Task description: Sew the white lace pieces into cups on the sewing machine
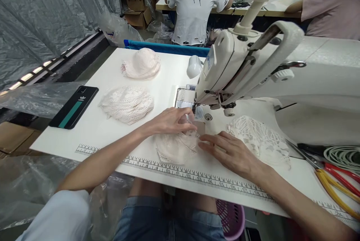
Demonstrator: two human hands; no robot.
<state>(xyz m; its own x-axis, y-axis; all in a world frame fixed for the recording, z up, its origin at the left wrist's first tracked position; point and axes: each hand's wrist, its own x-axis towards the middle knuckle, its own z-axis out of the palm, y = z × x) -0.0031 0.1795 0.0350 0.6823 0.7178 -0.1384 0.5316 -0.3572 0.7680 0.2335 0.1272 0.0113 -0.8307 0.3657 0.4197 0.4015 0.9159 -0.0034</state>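
My left hand (171,121) is pinching pale lace (173,149) while my right hand (232,153), unclenched, is resting at its right edge.

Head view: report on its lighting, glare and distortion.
Head view: light looks soft and even over the table; streaky glare on the silvery sheeting; the pale lace shows little contrast against the table; wide-lens stretching seems to pull the sewing machine rightward; blocky pixels near the top right corner.
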